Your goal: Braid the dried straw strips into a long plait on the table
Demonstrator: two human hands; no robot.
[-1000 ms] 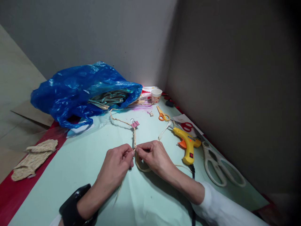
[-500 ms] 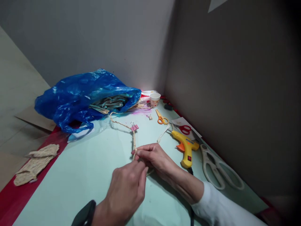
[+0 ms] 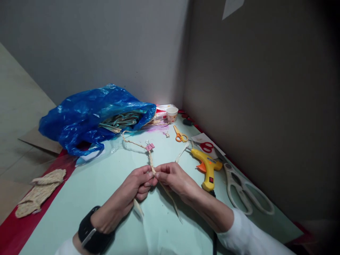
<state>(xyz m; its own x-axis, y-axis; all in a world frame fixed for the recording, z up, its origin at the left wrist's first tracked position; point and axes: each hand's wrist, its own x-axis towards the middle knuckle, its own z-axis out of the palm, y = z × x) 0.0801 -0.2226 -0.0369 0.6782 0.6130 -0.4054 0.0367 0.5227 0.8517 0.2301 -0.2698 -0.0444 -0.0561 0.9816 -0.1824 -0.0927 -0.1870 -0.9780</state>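
Note:
A thin straw-coloured braid runs down from a pink binder clip to my fingers. My left hand pinches its near end from the left, and a pale loose strand hangs below that hand. From the right, my right hand pinches the same end, with another loose strand trailing under it. Beyond the clip the finished braid curves away toward the bag. My fingertips nearly meet and partly hide the crossing of the strands.
A blue plastic bag of dried strips lies at the back left. On the right are a yellow glue gun, large white-handled scissors, red scissors and orange scissors. A paper cup stands behind; a woven piece lies left.
My left hand has moved up and left from in front of the braid, its fingers now beside my right hand's. Loose strands now show below both hands. The view has shifted slightly.

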